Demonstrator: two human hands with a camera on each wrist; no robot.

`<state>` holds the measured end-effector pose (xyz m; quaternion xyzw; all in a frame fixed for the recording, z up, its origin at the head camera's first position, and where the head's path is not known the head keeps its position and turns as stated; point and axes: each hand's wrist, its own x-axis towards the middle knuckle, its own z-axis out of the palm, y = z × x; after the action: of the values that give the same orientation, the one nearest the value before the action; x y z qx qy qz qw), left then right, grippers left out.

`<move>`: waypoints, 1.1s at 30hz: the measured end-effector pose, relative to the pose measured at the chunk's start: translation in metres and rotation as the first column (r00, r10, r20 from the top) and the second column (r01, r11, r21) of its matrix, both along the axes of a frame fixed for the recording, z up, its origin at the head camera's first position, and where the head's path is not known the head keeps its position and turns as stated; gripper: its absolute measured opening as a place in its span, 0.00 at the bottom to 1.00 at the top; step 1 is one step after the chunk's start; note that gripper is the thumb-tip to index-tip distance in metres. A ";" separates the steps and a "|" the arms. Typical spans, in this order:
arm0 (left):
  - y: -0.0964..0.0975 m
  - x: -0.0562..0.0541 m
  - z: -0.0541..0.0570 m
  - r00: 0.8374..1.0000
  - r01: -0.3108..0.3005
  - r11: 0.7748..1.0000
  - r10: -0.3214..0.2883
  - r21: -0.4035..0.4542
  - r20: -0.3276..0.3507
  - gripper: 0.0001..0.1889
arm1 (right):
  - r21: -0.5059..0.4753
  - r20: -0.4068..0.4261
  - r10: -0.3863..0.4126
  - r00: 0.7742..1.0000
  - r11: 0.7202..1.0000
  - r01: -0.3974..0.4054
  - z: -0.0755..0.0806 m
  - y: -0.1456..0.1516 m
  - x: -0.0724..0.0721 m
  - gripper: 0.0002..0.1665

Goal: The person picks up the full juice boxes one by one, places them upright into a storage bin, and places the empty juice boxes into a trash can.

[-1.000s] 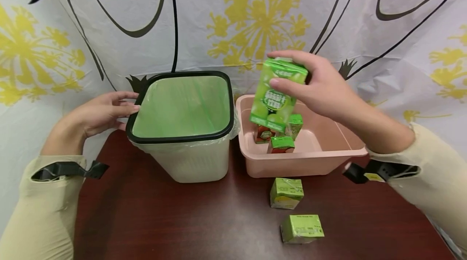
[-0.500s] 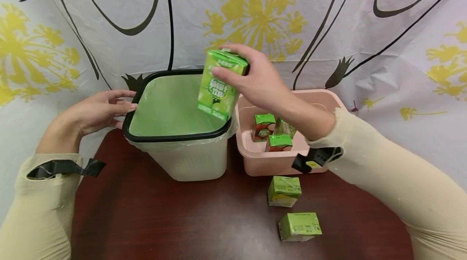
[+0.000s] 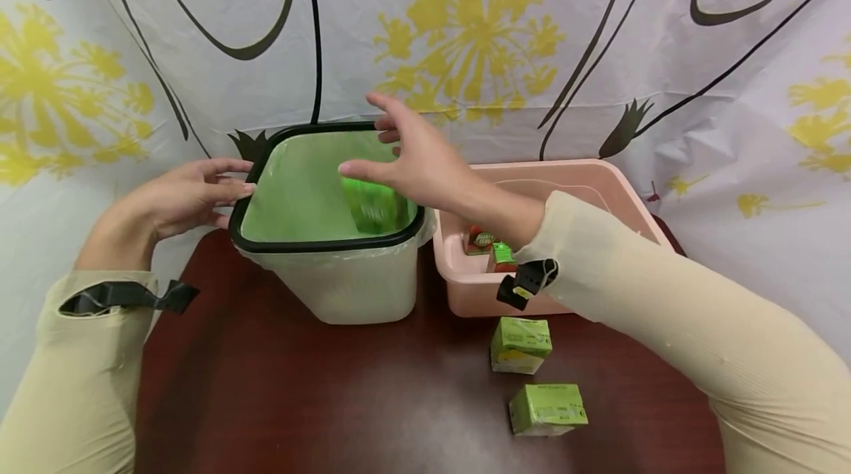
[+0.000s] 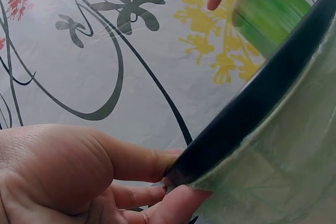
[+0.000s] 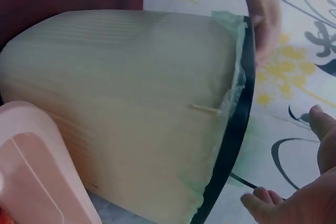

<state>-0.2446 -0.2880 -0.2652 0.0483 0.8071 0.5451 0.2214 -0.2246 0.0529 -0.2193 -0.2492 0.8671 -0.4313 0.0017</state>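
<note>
In the head view my left hand (image 3: 182, 201) holds the left side of the trash bin (image 3: 346, 289) at its black rim (image 3: 326, 246). The left wrist view shows my fingers and thumb on both sides of that rim (image 4: 252, 108). The bin has a green liner bag. Above its right side my right hand (image 3: 422, 153) is spread, thumb apart from the fingers, holding nothing. Just below it a green drink carton (image 3: 375, 207), blurred, is inside the bin's opening, apart from the hand. The right wrist view shows the thumb and fingers of my right hand (image 5: 304, 192) beyond the rim.
A pink plastic basin (image 3: 638, 208) stands right of the bin, with small red and green cartons (image 3: 479, 240) inside, partly hidden by my right forearm. Two green cartons, one nearer the basin (image 3: 521, 345) and one nearer me (image 3: 548, 410), sit on the dark wooden table (image 3: 299, 400). A patterned curtain hangs behind.
My right hand has carried the green drink carton left from above the basin to over the bin and let it go. The left hand has stayed on the rim.
</note>
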 end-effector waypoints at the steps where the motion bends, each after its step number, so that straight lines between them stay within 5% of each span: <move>1: 0.000 -0.001 0.000 1.000 -0.002 1.000 0.002 0.002 0.001 0.34 | 0.007 -0.002 0.014 1.000 1.000 -0.014 -0.001 0.001 0.001 0.54; 6: -0.001 0.000 -0.001 1.000 -0.004 1.000 0.004 0.003 0.004 0.34 | 0.060 -0.099 0.112 0.989 0.993 -0.106 -0.005 0.013 0.018 0.51; 13: -0.003 0.001 0.000 1.000 0.011 1.000 -0.011 0.001 -0.005 0.34 | 0.215 -0.267 0.318 0.910 0.940 -0.265 -0.018 0.041 0.051 0.48; 23: 0.000 -0.002 -0.001 1.000 -0.006 1.000 0.006 0.014 0.010 0.33 | 0.342 -0.308 0.455 0.835 0.873 -0.349 -0.048 0.104 0.100 0.48; 28: -0.001 -0.001 -0.001 1.000 0.000 1.000 0.000 0.009 0.005 0.33 | 0.388 -0.227 0.487 0.843 0.839 -0.381 -0.068 0.136 0.122 0.47; 33: -0.001 -0.002 0.000 1.000 0.009 1.000 -0.009 0.002 -0.005 0.33 | 0.380 -0.227 0.444 0.867 0.860 -0.341 -0.095 0.164 0.139 0.47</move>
<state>-0.2462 -0.2890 -0.2649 0.0534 0.8070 0.5447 0.2217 -0.0856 0.2173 -0.3145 -0.4828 0.8456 -0.2277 -0.0028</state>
